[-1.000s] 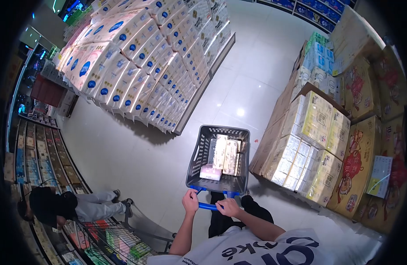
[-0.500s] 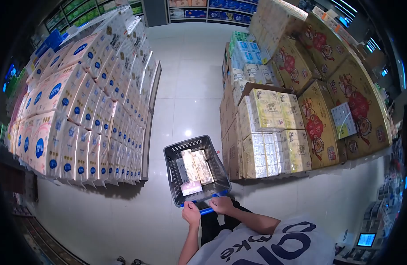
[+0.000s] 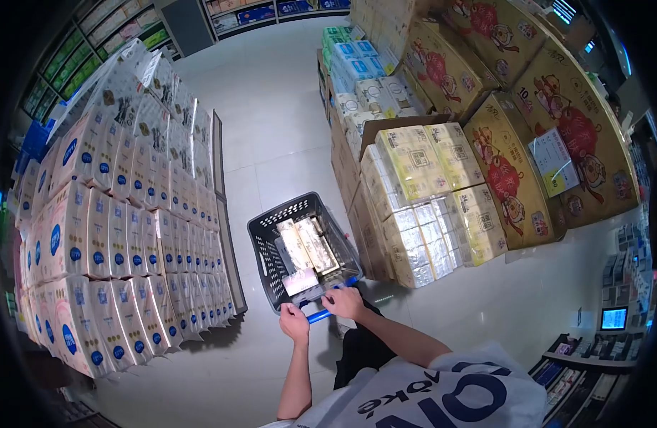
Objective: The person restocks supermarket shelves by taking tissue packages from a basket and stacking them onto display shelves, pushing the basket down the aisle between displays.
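While hands (image 3: 294,323) (image 3: 345,303) grip handle (image 3: 319,315), basket (image 3: 266,258) points lengthwise forward, slightly left.

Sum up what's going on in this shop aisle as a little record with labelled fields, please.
Setting: shop aisle with a pale tiled floor
Left hand: on the blue handle, near its left end
Right hand: on the same handle
Basket: dark, with perforated sides
Basket contents: long pale packages and a smaller pink-and-white box
Left side: stacked packs with blue ovals
Right side: yellowish wrapped packs, then big brown cartons with red designs
Unclear: small lettering on the packages
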`<state>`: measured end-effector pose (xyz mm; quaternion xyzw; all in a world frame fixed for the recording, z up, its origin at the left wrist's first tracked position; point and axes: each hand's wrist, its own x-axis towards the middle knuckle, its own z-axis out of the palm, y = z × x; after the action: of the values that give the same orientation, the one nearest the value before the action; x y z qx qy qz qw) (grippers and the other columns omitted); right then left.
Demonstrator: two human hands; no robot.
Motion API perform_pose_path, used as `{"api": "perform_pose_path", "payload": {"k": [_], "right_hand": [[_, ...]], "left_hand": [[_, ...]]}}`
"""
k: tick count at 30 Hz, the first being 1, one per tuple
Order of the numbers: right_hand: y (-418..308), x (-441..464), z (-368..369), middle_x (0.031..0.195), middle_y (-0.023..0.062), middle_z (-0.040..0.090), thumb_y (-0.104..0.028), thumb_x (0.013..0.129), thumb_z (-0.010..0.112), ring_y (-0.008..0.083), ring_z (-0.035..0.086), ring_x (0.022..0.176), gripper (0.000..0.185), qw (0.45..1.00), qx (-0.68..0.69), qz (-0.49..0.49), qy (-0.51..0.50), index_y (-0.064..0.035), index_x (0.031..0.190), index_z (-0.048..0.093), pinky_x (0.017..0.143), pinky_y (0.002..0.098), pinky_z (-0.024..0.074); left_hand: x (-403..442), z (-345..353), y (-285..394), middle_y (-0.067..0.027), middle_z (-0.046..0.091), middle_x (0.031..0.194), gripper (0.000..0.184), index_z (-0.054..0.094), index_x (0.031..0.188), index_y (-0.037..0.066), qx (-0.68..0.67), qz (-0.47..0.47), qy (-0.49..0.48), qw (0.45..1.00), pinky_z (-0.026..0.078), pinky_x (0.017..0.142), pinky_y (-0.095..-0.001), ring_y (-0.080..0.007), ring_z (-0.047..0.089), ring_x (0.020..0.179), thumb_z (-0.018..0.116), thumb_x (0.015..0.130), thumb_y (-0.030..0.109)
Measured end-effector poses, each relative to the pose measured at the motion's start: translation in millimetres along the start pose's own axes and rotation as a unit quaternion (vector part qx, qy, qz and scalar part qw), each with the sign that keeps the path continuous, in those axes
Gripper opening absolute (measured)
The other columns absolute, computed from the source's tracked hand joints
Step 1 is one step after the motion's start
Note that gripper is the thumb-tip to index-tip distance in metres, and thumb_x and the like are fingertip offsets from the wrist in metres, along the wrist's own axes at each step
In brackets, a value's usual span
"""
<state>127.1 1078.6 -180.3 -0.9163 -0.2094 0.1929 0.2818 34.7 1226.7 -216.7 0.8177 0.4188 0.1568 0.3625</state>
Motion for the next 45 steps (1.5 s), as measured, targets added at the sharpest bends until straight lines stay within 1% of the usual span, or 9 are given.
{"api": "perform_pose_path", "payload": {"k": [3,9,12,15,18,26,29,32,45], "right_hand": [[-7,27,-3,0.075,0.0136,0.070,-0.042,0.085,0.061,0.0348,0.068,0.072,0.031,1.000,0.010,0.021,-0.014,-0.0131,0.082,0.072,0.069,0.0465,0.0531],[-19,71,-12,0.077,0.0146,0.071,-0.040,0.085,0.059,0.0346,0.069,0.073,0.032,0.999,0.023,0.031,-0.026,-0.0121,0.083,0.073,0.071,0.0467,0.0541],[-21,94,-15,0.075,0.0161,0.070,-0.040,0.085,0.058,0.0356,0.069,0.072,0.032,0.998,0.044,0.025,-0.038,-0.0118,0.084,0.073,0.071,0.0480,0.0536],[-21,110,-16,0.075,0.0186,0.070,-0.041,0.085,0.056,0.0367,0.069,0.072,0.033,0.998,0.052,0.027,-0.032,-0.0110,0.085,0.072,0.070,0.0495,0.0537],[-23,127,-24,0.073,0.0203,0.068,-0.040,0.086,0.055,0.0378,0.069,0.072,0.034,0.997,0.051,0.026,-0.051,-0.0097,0.087,0.072,0.070,0.0504,0.0541],[-30,169,-27,0.068,0.0186,0.067,-0.030,0.083,0.055,0.0370,0.067,0.065,0.025,0.997,0.077,0.017,-0.013,-0.0079,0.082,0.067,0.062,0.0506,0.0532],[-26,190,-15,0.068,0.0148,0.067,-0.025,0.081,0.058,0.0365,0.067,0.065,0.017,0.992,0.124,0.012,-0.004,-0.0089,0.080,0.064,0.062,0.0492,0.0520],[-30,211,-12,0.071,0.0149,0.068,-0.026,0.081,0.058,0.0364,0.067,0.067,0.018,0.990,0.138,0.028,0.000,-0.0093,0.084,0.063,0.064,0.0499,0.0516],[-50,294,-52,0.068,0.0071,0.065,-0.023,0.074,0.064,0.0305,0.065,0.064,0.015,0.987,0.135,0.048,0.069,-0.0108,0.069,0.058,0.055,0.0448,0.0460]], "left_hand": [[30,5,8,-0.0182,0.062,0.066,0.013,0.058,0.079,0.005,0.012,-0.006,-0.012,1.000,0.045,0.060,-0.0501,-0.0410,0.061,0.063,0.051,0.085,0.014],[83,14,22,-0.0079,0.063,0.064,0.017,0.060,0.078,0.003,0.017,-0.045,-0.040,0.998,0.049,0.059,-0.0380,-0.0211,0.061,0.058,0.064,0.086,0.018],[104,17,39,-0.0100,0.064,0.066,0.021,0.061,0.078,0.002,0.056,-0.054,-0.023,0.997,0.049,0.062,-0.0373,-0.0216,0.062,0.061,0.066,0.087,0.021],[126,26,59,-0.0195,0.072,0.091,0.069,0.072,0.097,0.002,0.161,-0.151,-0.039,0.975,0.051,0.079,-0.0475,-0.0391,0.067,0.087,0.036,0.098,0.061],[138,30,93,-0.0234,0.070,0.100,0.089,0.071,0.107,-0.001,0.210,-0.187,-0.028,0.959,0.048,0.089,-0.0500,-0.0419,0.065,0.099,0.020,0.095,0.072],[186,42,95,-0.0225,0.070,0.100,0.079,0.069,0.108,-0.001,0.210,-0.165,-0.033,0.963,0.048,0.080,-0.0498,-0.0419,0.065,0.093,0.027,0.098,0.065],[205,48,105,-0.0185,0.070,0.084,0.064,0.069,0.093,0.001,0.199,-0.153,-0.007,0.968,0.048,0.071,-0.0485,-0.0374,0.066,0.076,0.038,0.099,0.057],[234,56,85,-0.0203,0.070,0.100,0.074,0.070,0.105,0.002,0.197,-0.153,-0.036,0.968,0.049,0.082,-0.0487,-0.0402,0.065,0.092,0.034,0.096,0.066],[321,87,117,-0.0165,0.071,0.085,0.041,0.069,0.092,0.003,0.186,-0.066,-0.040,0.980,0.049,0.068,-0.0476,-0.0353,0.067,0.076,0.053,0.096,0.041]]}}
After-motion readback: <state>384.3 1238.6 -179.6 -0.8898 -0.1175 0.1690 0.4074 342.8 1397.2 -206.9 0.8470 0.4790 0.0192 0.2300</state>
